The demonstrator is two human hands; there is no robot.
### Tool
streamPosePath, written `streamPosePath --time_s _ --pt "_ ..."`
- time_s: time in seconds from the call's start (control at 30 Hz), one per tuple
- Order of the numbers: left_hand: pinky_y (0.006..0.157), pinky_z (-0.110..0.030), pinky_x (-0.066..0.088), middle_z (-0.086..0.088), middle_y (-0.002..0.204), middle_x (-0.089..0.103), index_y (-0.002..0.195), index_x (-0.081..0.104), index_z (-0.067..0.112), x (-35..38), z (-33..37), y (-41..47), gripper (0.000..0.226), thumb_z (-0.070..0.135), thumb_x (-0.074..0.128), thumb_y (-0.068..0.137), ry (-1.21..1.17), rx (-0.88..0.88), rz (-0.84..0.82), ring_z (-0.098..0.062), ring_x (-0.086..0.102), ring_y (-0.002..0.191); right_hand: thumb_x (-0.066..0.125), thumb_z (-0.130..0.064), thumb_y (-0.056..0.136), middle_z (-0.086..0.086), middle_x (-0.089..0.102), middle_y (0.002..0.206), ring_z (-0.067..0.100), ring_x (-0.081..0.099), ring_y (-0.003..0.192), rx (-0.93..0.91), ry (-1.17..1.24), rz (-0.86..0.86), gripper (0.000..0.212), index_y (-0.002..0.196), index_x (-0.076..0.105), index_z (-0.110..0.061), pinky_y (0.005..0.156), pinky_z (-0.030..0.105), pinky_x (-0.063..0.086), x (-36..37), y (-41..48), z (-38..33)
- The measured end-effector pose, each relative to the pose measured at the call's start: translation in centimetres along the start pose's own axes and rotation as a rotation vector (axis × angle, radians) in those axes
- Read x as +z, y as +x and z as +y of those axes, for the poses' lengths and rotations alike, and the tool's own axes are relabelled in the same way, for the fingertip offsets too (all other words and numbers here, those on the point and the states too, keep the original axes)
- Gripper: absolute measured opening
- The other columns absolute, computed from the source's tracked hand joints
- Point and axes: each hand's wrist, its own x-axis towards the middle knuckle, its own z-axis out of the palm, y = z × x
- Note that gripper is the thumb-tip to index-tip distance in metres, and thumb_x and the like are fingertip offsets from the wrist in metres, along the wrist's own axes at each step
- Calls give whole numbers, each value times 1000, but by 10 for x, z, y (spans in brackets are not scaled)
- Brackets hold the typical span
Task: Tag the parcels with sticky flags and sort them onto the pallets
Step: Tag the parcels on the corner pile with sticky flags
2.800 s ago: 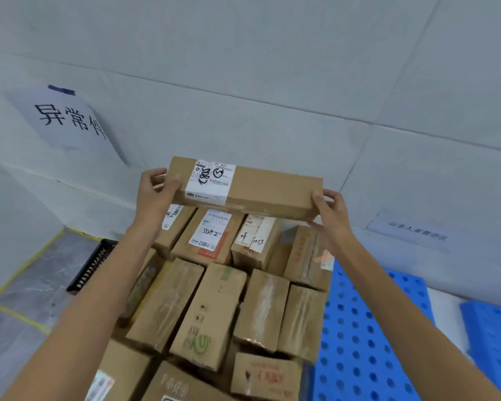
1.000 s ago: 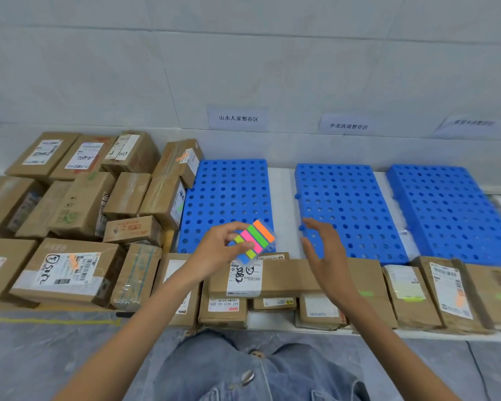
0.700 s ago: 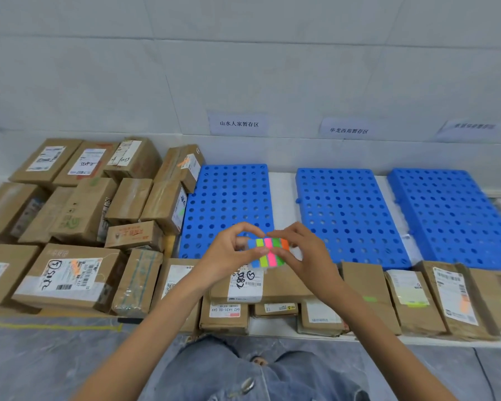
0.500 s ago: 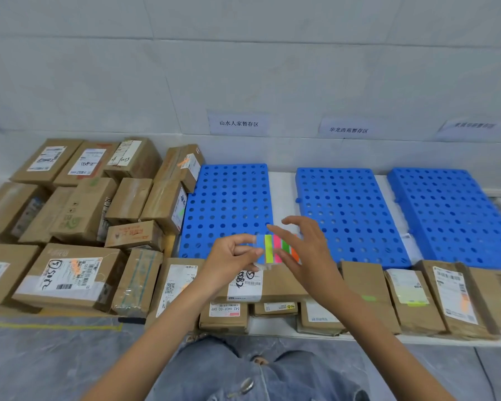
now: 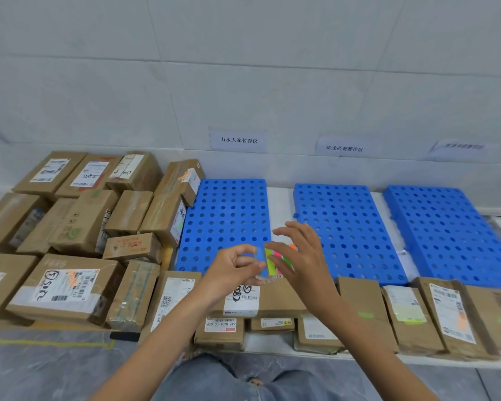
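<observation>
Lowered since earlier, the long brown cardboard parcel (image 5: 278, 298) lies in the near row; above it the left hand (image 5: 232, 270) pinches the multicoloured sticky-flag pad (image 5: 271, 263), while the right hand (image 5: 304, 261) spreads its fingers, thumb on the strips, grip unclear. Hasty peeling could lift two flags.

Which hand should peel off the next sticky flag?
The right, most likely. The left hand is busy gripping the flag pad, while the right hand holds nothing and sits right at the coloured flags, above the parcel to be tagged.
</observation>
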Motion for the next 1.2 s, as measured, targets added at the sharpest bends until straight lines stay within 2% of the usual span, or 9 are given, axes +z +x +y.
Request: streamPosePath --time_s 0.13,0.3,0.47,0.6,0.67,0.77,0.9,1.03,1.2 --pt "75 -29 58 -11 95 74 107 60 5 2 2 -2 20 7 63 88 -8 -13 -52 -20 70 88 62 -23 84 1 57 105 19 49 108 38 70 -62 6 85 64 -17 93 36 40 -7 8 -4" --pt "76 -30 58 -9 94 74 106 60 7 1 2 -5 19 7 64 87 -30 -20 -53 -16 71 86 65 -20 84 -2 51 101 14 47 100 7 65 -141 6 82 60 -18 90 23 36 -11 17 -5" --pt "77 -29 58 -12 98 73 109 58 3 -1 2 -7 23 7 63 88 -48 -27 -52 -18 71 88 50 -19 87 2 56 93 17 47 96 -115 -20 -131 16 80 63 -14 86 26 36 -11 21 -8" --pt "80 -30 57 -11 95 73 111 58 2 -2 2 -8 25 7 63 88 -79 -38 -47 -14 70 83 62 -9 85 2 57 84 17 47 87 -215 -29 -92 5 84 66 -11 83 23 33 -9 19 -9" --pt "80 -31 57 -12 96 73 112 58 3 -3 1 -7 25 7 64 87 -93 -45 -41 -16 71 85 64 -7 83 1 59 82 16 47 85 -245 -27 -95 6 87 67 -11 81 23 35 -6 17 -9" --pt "80 -32 58 -12 99 73 113 57 3 -5 1 -7 27 6 64 87 -100 -54 -33 -17 70 88 62 -11 84 0 60 81 14 48 86 -218 -10 -97 8 89 68 -12 81 22 36 -2 17 -9" --pt "79 -32 58 -13 99 72 112 57 0 -6 0 -9 26 6 63 88 -90 -53 -34 -16 70 88 57 -22 85 -3 60 79 10 45 84 -94 78 -128 12 82 66 -15 79 17 32 -2 21 -12" --pt "79 -33 58 -13 98 72 111 57 2 -7 1 -10 23 5 63 88 -91 -44 -26 -16 70 87 54 -22 86 -4 56 83 11 44 84 -67 110 -166 11 79 61 -17 73 24 38 -1 22 -14" --pt "76 -34 59 -11 92 71 102 57 6 -7 1 -10 14 3 60 89 -83 -27 -20 -16 69 84 53 -26 87 -2 54 96 13 45 94 -18 101 -146 12 87 62 -18 77 29 43 2 21 -16"
